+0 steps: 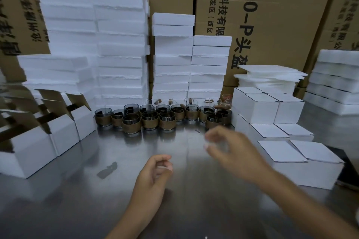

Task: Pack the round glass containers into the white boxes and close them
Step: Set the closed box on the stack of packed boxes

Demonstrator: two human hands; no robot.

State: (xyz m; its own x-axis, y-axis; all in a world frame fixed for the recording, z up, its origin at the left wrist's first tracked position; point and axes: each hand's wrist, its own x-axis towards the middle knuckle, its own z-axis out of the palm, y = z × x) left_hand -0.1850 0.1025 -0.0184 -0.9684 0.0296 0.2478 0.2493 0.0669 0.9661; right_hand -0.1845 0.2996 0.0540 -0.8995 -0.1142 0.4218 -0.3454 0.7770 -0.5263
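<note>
The left hand (155,172) hovers before the glass containers (149,120), fingers loosely curled, empty; the right hand (229,149) nearer them, blurred, fingers' state unclear

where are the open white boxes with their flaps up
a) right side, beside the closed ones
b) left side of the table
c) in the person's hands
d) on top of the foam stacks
b: the open white boxes stand with flaps raised on the left of the metal table; the closed boxes are stacked on the right.
</note>
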